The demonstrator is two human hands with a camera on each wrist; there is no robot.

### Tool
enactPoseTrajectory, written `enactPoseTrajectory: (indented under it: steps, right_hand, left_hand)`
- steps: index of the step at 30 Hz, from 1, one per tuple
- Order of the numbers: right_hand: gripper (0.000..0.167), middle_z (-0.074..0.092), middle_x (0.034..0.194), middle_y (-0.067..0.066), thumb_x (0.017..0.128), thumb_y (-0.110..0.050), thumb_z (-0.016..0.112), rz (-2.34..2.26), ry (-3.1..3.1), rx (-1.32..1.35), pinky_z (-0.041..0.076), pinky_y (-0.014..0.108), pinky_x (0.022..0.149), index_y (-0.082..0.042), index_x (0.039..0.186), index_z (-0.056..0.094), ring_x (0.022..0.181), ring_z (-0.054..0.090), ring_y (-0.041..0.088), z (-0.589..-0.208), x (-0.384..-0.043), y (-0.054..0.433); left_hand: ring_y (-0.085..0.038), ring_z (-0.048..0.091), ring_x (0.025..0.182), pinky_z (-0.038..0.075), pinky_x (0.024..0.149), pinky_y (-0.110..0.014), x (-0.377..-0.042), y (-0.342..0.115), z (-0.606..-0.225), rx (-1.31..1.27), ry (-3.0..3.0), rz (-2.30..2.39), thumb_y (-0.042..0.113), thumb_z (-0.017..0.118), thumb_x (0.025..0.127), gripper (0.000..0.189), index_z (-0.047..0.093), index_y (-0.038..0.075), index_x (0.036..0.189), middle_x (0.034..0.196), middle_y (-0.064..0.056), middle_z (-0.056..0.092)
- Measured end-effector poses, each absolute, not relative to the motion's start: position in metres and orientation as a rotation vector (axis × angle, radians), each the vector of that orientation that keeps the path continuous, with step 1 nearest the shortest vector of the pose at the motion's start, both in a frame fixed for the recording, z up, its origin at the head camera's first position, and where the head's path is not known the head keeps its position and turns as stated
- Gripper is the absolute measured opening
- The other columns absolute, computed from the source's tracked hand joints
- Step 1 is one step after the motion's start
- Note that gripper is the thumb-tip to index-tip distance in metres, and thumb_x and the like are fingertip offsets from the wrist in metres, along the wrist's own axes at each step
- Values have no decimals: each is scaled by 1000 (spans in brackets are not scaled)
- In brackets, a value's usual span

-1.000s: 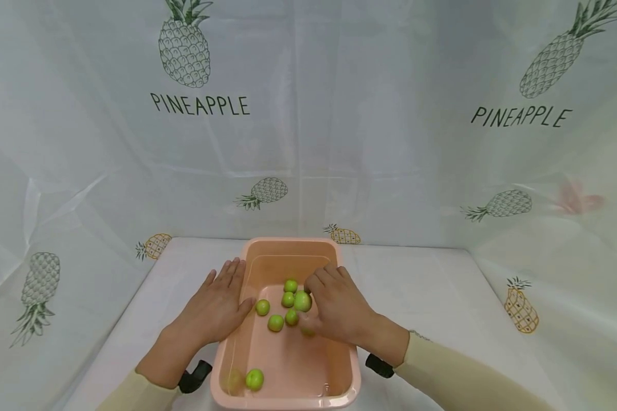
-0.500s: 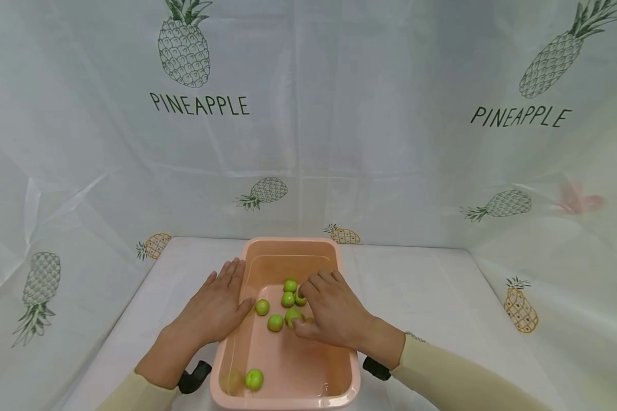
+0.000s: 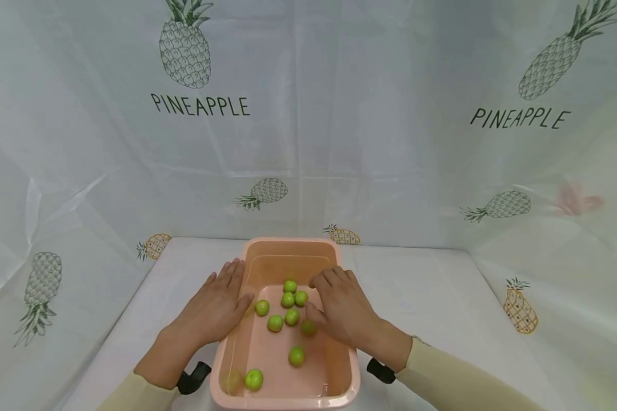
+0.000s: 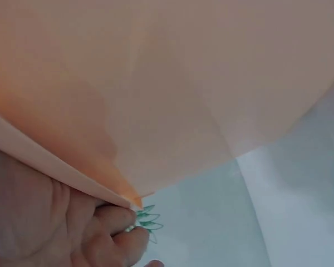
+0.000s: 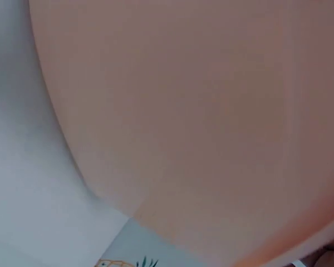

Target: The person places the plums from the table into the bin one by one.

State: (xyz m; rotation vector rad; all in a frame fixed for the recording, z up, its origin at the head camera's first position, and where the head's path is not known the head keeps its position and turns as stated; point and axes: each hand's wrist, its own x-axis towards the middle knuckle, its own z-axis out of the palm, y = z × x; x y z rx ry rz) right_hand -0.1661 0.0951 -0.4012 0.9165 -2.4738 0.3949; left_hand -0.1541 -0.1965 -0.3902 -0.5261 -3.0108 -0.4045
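A pink plastic basin (image 3: 287, 403) stands before me, with several small round green fruits (image 3: 275, 323) on its floor, most in a loose group near the middle. My left hand (image 3: 216, 305) rests along the basin's left rim, fingers straight and thumb lying over the edge. In the left wrist view its palm lies against the outside of the basin wall (image 4: 172, 100). Over the right rim reaches my right hand (image 3: 347, 308), fingers loosely bent and thumb apart, holding nothing. A shaded green fruit (image 3: 309, 327) lies beside its thumb. Nearer me are two separate fruits, including one (image 3: 296, 357) at centre.
The basin stands on a white-covered table (image 3: 416, 285). A pale curtain (image 3: 380, 142) printed with pineapples hangs behind and at both sides. The basin's outer wall fills most of the right wrist view.
The fruit that my right hand held has left its fingers, and a fruit now lies nearer the basin's front. My right hand has opened and drawn slightly right. The left hand stays put.
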Motion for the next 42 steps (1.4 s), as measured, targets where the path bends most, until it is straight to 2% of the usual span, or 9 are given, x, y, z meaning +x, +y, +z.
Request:
enactPoseTrajectory:
  steps: [2,5,8,10,13,22,29,37,42]
  right_hand:
    - [27,69,107,2,90,-27,73,426,-2473,864,48,40,86,-9,110,69,101,61,24,-401,-165,101]
    - [46,67,133,14,97,-31,70,473,-2550,807,51,53,103,1,129,67,125,62,35,-401,-162,111]
    - [69,47,159,27,103,-39,65,510,-2700,770,38,64,119,9,151,50,149,44,44,-400,-157,122]
    - [79,34,167,30,106,-44,60,524,-2801,749,28,67,124,11,158,37,157,31,45,-398,-154,129]
    - [84,30,168,29,108,-52,53,468,-2881,718,23,69,126,11,160,33,159,25,44,-398,-151,141]
    - [86,35,168,25,107,-60,50,430,-2920,650,22,73,124,7,160,37,159,29,43,-403,-149,172]
    - [81,35,168,24,108,-54,52,413,-2903,660,24,74,122,4,161,36,159,29,43,-405,-156,182]
    - [82,37,167,23,108,-59,47,401,-2915,641,25,75,121,3,161,37,158,30,42,-409,-157,185]
    - [80,39,167,23,108,-56,50,397,-2905,626,26,76,120,3,161,38,158,31,42,-410,-156,185]
  left_hand:
    - [-49,29,156,29,123,-68,-154,-198,-392,-537,-3007,-433,38,47,112,71,28,-9,162,168,-29,31]
    - [-49,27,157,26,124,-69,-154,-200,-395,-540,-2994,-483,39,41,114,70,26,-9,163,169,-28,29]
    - [-48,25,158,23,126,-69,-155,-199,-398,-536,-2982,-507,41,38,115,71,25,-9,163,170,-28,28]
    - [-47,24,159,21,126,-68,-156,-196,-400,-533,-2979,-511,42,37,115,72,23,-9,164,170,-28,27]
    - [-46,23,159,19,127,-68,-158,-190,-401,-527,-2983,-513,43,37,114,73,23,-8,164,171,-27,26]
    - [-45,21,160,18,128,-68,-166,-175,-397,-550,-3004,-498,42,40,114,72,25,-8,164,170,-27,27]
    - [-44,20,161,17,129,-66,-178,-163,-395,-579,-3040,-463,42,40,113,74,24,-8,164,171,-27,25]
    - [-44,19,161,17,129,-65,-186,-159,-397,-603,-3076,-403,44,40,113,75,23,-8,164,172,-26,24]
    - [-43,18,162,16,129,-65,-187,-158,-398,-603,-3091,-420,45,40,113,75,21,-7,165,172,-26,22]
